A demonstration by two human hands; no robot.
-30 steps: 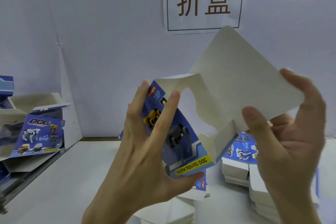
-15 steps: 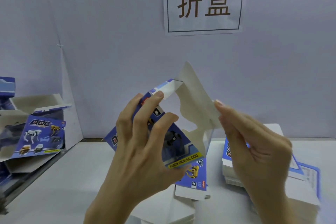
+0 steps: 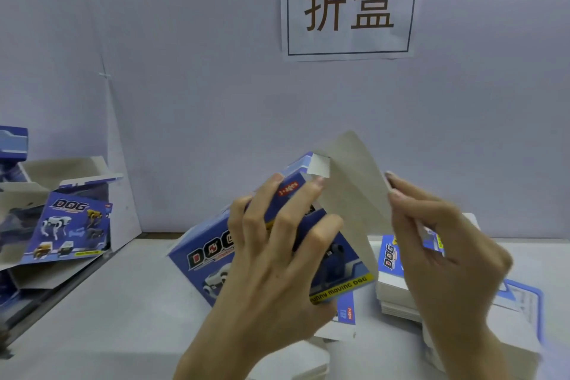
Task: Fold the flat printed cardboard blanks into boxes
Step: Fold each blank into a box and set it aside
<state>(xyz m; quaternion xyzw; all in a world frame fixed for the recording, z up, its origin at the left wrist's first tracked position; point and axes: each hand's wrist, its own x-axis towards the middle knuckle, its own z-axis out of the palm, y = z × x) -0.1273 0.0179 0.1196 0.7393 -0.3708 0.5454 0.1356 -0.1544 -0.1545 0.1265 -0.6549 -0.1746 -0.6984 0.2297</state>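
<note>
I hold a blue printed cardboard blank (image 3: 206,259) with "DOG" lettering in the air above the table, partly folded. My left hand (image 3: 274,262) grips its printed face, fingers spread over the front and thumb at the lower edge. A plain grey-white panel (image 3: 351,194) of the same blank stands up to the right. My right hand (image 3: 438,244) presses against that panel's right edge with straight fingers.
Stacks of flat blanks (image 3: 398,293) lie on the white table (image 3: 108,311) under and right of my hands. Folded and half-folded boxes (image 3: 68,225) pile up at the left edge. A paper sign (image 3: 350,3) hangs on the grey wall.
The big white panel that was spread wide has swung down and inward to a narrow upright flap. My right hand went from gripping it to pressing its edge; the box sank lower.
</note>
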